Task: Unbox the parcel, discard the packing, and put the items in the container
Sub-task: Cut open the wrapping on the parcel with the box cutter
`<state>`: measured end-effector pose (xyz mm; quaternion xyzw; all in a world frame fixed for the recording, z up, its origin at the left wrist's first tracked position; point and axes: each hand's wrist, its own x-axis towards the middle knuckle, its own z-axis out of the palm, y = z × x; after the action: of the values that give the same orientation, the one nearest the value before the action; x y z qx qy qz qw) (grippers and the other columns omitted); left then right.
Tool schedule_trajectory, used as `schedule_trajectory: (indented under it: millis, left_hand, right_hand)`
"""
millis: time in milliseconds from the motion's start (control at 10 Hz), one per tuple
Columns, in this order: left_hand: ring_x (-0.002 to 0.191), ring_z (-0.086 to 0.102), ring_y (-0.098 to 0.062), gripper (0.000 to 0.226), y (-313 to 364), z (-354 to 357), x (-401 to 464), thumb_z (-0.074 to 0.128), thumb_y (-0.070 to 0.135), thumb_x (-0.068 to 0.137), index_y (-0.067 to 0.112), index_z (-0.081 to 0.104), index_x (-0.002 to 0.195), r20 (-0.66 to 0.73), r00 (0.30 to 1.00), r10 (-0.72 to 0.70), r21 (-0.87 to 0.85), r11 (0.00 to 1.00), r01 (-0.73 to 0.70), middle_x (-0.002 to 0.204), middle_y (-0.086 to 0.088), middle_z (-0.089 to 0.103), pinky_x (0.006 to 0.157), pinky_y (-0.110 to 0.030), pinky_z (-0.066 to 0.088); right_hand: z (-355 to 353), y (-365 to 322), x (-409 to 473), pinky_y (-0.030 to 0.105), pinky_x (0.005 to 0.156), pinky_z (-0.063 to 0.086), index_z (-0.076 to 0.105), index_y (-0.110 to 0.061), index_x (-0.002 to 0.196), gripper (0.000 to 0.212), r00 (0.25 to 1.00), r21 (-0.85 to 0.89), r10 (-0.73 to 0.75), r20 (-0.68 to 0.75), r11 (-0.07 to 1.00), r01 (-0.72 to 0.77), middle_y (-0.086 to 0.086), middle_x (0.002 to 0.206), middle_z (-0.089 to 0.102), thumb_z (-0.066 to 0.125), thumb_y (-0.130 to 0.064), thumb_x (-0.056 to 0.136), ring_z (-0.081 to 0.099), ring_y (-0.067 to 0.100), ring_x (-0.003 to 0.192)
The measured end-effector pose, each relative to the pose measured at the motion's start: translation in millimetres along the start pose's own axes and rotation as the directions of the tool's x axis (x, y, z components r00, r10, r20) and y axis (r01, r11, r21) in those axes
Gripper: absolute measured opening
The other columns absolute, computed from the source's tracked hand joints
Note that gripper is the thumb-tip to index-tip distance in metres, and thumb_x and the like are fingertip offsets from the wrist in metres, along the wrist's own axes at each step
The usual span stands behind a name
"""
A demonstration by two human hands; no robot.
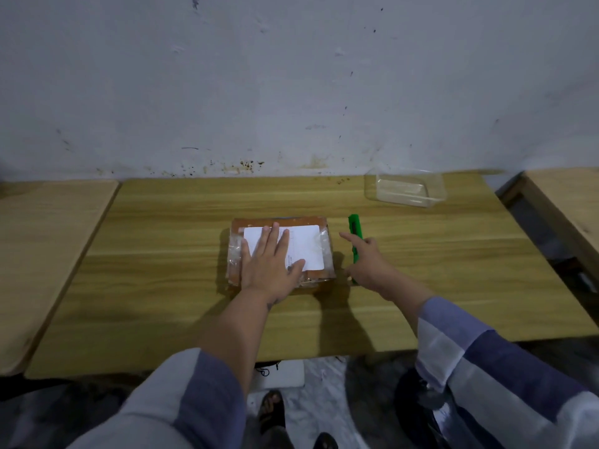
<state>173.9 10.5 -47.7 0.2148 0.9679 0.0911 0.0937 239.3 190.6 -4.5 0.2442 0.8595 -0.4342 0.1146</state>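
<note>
A brown cardboard parcel wrapped in clear tape, with a white label on top, lies in the middle of the wooden table. My left hand lies flat on the parcel's top, fingers spread. Just right of the parcel my right hand closes around a green box cutter; its index finger points forward and the cutter's far end sticks out beyond the hand. A clear plastic container stands empty at the back right of the table.
A white wall runs along the table's far edge. Lighter wooden tables stand to the left and right, each across a narrow gap. On the floor below are a white bag and a sandalled foot.
</note>
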Motion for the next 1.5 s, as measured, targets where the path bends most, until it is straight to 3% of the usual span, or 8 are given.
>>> schedule_trajectory:
  millis: [100,200,400,700,1100,1200,1400,1500]
  left_hand:
    - [0.145,-0.021,-0.013,0.071,0,4,-2,0.018,0.060,0.094,0.026,-0.007,0.151,0.009,1.000,-0.002,0.037,0.999,0.001,0.158,0.005,-0.021,0.115,-0.049,-0.014]
    - [0.145,-0.022,-0.013,0.071,1,6,-1,0.017,0.061,0.094,0.027,-0.009,0.151,0.003,1.000,0.002,0.048,0.999,-0.002,0.158,0.005,-0.022,0.115,-0.050,-0.014]
    - [0.144,-0.022,-0.013,0.071,2,8,-1,0.016,0.061,0.094,0.028,-0.009,0.151,-0.003,1.000,-0.002,0.061,0.998,0.002,0.158,0.005,-0.022,0.115,-0.051,-0.013]
    - [0.144,-0.024,-0.013,0.070,4,7,-1,0.015,0.060,0.094,0.027,-0.011,0.150,0.017,1.000,-0.009,0.084,0.996,0.008,0.158,0.005,-0.024,0.116,-0.052,-0.011]
    - [0.144,-0.023,-0.014,0.071,3,6,-2,0.015,0.060,0.095,0.025,-0.011,0.150,0.015,1.000,0.004,0.082,0.997,-0.005,0.158,0.003,-0.024,0.117,-0.053,-0.010]
    - [0.144,-0.024,-0.014,0.071,4,7,-1,0.015,0.060,0.095,0.025,-0.012,0.150,0.022,1.000,0.008,0.084,0.996,-0.010,0.157,0.004,-0.024,0.117,-0.054,-0.009]
    - [0.144,-0.024,-0.014,0.075,4,8,-1,0.014,0.065,0.092,0.025,-0.011,0.151,0.009,1.000,0.006,0.083,0.997,-0.007,0.158,0.003,-0.023,0.117,-0.054,-0.008]
    - [0.143,-0.026,-0.013,0.088,4,9,-1,0.010,0.077,0.083,0.025,-0.013,0.150,0.021,1.000,-0.015,0.078,0.997,0.013,0.157,0.004,-0.024,0.115,-0.054,-0.011]
  right_hand:
    - [-7,9,-14,0.038,0.080,0.056,-0.008,-0.041,0.147,0.098,0.991,0.008,-0.012,0.130,1.000,0.011,0.011,0.154,0.014,0.044,0.013,0.085,0.051,0.032,0.111]
    - [-9,17,-22,0.048,0.090,0.054,-0.021,-0.040,0.143,0.100,0.988,0.145,-0.030,0.149,0.989,0.008,0.012,0.139,0.044,0.045,0.012,0.087,0.055,0.028,0.109]
    - [4,24,-30,0.023,0.057,0.045,0.009,-0.028,0.150,0.066,0.998,0.299,-0.054,0.025,0.953,0.044,0.005,0.096,0.058,0.036,0.000,0.097,0.050,0.013,0.068]
    - [22,28,-23,0.032,0.059,0.044,0.032,-0.026,0.145,0.051,0.982,0.258,-0.030,-0.188,0.963,0.079,-0.002,0.074,0.063,0.043,-0.013,0.097,0.048,0.008,0.052]
    - [11,8,-28,0.033,0.053,0.051,0.028,-0.029,0.146,0.053,0.995,0.278,0.005,-0.101,0.960,0.024,0.001,0.077,0.063,0.042,-0.014,0.097,0.053,0.014,0.051]
    - [6,-3,-29,0.039,0.061,0.059,0.026,-0.029,0.146,0.054,0.996,0.214,0.001,-0.086,0.977,0.017,0.006,0.084,0.064,0.042,-0.014,0.097,0.057,0.018,0.052]
    - [-4,-17,-32,0.037,0.085,0.048,0.024,-0.021,0.148,0.053,0.991,-0.121,-0.070,-0.111,0.991,0.056,0.013,0.127,0.059,0.036,-0.012,0.098,0.058,0.030,0.108]
    - [-3,-26,-32,0.035,0.079,0.048,0.023,-0.018,0.148,0.056,0.991,-0.265,-0.096,-0.094,0.962,0.068,0.017,0.124,0.060,0.039,-0.006,0.095,0.059,0.033,0.109]
